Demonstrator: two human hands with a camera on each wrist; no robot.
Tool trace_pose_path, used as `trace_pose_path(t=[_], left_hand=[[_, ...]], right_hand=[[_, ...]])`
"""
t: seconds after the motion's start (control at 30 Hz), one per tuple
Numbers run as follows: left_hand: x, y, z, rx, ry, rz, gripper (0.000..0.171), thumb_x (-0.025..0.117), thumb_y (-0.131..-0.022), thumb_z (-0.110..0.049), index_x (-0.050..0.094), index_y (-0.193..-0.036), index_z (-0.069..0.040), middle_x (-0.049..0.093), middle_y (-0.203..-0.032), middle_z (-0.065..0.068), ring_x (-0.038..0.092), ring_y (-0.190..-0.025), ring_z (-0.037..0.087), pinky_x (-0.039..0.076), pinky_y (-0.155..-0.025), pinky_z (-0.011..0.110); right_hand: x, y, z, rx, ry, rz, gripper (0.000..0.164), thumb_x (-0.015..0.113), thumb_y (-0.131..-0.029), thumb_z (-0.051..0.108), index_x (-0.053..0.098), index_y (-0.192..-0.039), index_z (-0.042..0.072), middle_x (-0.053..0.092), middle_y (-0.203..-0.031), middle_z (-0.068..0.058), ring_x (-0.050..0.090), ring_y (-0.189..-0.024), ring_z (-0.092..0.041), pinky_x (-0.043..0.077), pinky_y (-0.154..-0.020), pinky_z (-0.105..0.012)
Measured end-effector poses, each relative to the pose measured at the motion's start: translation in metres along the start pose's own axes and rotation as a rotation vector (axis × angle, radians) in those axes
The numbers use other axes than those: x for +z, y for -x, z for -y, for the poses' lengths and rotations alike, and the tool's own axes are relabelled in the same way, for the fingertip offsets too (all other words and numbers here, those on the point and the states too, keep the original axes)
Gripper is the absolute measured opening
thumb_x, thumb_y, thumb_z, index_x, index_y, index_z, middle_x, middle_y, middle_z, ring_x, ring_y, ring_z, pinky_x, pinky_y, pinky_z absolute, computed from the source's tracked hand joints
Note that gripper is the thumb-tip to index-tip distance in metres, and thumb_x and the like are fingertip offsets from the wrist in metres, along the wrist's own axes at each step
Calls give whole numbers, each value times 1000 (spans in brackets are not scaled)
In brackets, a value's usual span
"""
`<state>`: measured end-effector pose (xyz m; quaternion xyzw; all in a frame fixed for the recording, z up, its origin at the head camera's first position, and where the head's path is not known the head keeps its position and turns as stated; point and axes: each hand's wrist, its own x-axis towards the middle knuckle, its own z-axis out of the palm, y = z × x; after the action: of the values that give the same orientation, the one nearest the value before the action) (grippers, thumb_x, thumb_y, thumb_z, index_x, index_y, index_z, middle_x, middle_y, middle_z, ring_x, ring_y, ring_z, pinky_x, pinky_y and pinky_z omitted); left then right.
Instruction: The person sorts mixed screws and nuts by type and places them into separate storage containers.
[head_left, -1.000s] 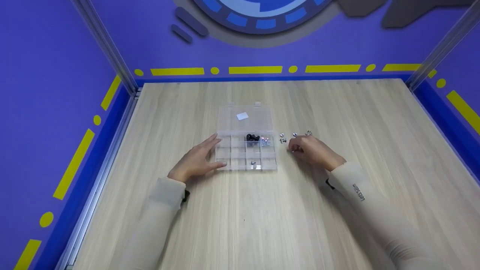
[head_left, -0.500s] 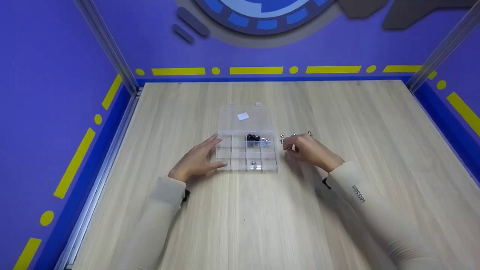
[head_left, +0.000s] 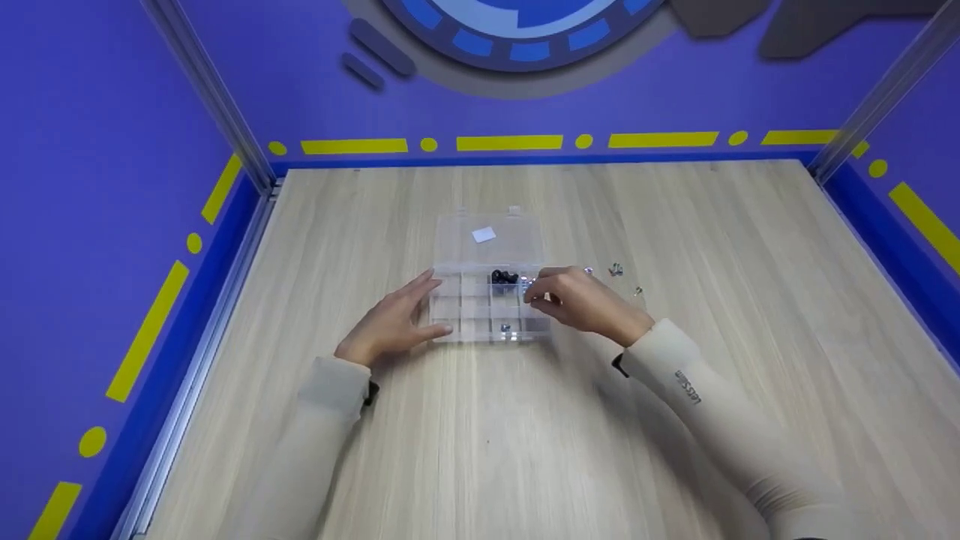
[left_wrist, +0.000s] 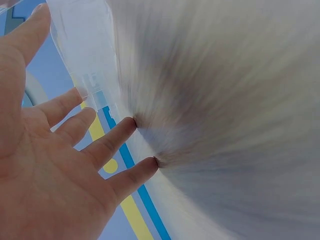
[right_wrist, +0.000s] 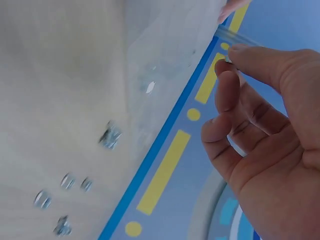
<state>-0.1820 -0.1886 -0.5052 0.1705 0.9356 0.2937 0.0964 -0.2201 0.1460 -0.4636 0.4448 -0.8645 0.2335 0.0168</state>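
Observation:
A clear plastic compartment box (head_left: 475,312) lies on the wooden table with its lid laid back. My left hand (head_left: 388,324) is at its left side, fingers spread and fairly straight, thumb at the front corner. Over the box's right side, my right hand (head_left: 586,304) pinches a tiny shiny metal piece (right_wrist: 228,59) between thumb and index finger; most of it is hidden, so I cannot tell its kind. Black round parts (head_left: 504,277) fill one back compartment. Silver parts sit in the one beside them, partly behind my fingers. A silver part (head_left: 505,328) lies in a front compartment.
Right of the box, several loose silver metal parts (head_left: 616,269) lie on the table; the right wrist view shows a screw-like cluster (right_wrist: 110,135) and small ring-like pieces (right_wrist: 42,199). A white label (head_left: 484,235) is on the lid. Blue walls enclose the back and sides.
My right hand has moved left from the loose metal parts to over the box's right side. Two metal parts near the box are no longer seen beside it. My left hand has stayed put.

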Motion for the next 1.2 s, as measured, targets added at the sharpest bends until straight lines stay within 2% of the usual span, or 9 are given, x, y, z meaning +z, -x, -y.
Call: trace_pose_path(t=[0.17,0.37,0.57,0.73,0.83,0.97,1.2], left_hand=[[1,1,0,3,1,-2,88,72,-92,-54,35,-161,-14,19,-171,3,24,-154,28,25,-123,50],[1,1,-1,4,0,-9,88,74,-92,-53,36,-161,-14,20,-171,3,26,-154,28,26,-123,49],[0,1,-2,2,-16,-10,88,74,-91,-53,36,-161,-15,21,-171,3,27,-153,28,27,-123,49],[0,1,-2,1,-15,-13,87,74,-92,-52,36,-161,-15,21,-171,3,27,-153,29,27,-122,50],[0,2,-2,1,-7,-16,86,74,-92,-51,36,-161,-15,22,-170,4,27,-153,29,27,-122,50],[0,2,-2,1,-3,-18,86,75,-92,-50,37,-161,-15,22,-170,3,27,-153,29,26,-122,50],[1,2,-1,6,-4,-16,87,74,-92,-52,36,-161,-15,21,-171,3,26,-154,29,26,-123,49]], right_hand=[[7,-9,10,-36,-12,-46,12,72,-96,3,80,-101,11,72,-91,-2,57,-69,-9,51,-60,-25],[13,-13,15,-81,-16,-65,10,75,-93,3,81,-97,11,74,-90,-1,61,-71,-9,54,-61,-25],[17,-13,15,-117,-12,-20,20,66,-93,-4,81,-103,6,75,-96,-3,59,-70,-10,53,-64,-28],[21,-12,16,-112,-27,35,33,56,-89,-10,80,-107,4,75,-103,-6,60,-75,-13,53,-68,-31],[23,-12,18,-94,-26,74,35,55,-88,-10,79,-109,3,76,-106,-7,66,-82,-16,55,-68,-33],[25,-11,19,-82,1,118,36,56,-89,-10,79,-112,5,75,-111,-6,72,-98,-21,59,-77,-37],[27,-12,22,-69,47,149,33,59,-90,-7,79,-113,5,76,-112,-6,72,-105,-24,60,-86,-43]])
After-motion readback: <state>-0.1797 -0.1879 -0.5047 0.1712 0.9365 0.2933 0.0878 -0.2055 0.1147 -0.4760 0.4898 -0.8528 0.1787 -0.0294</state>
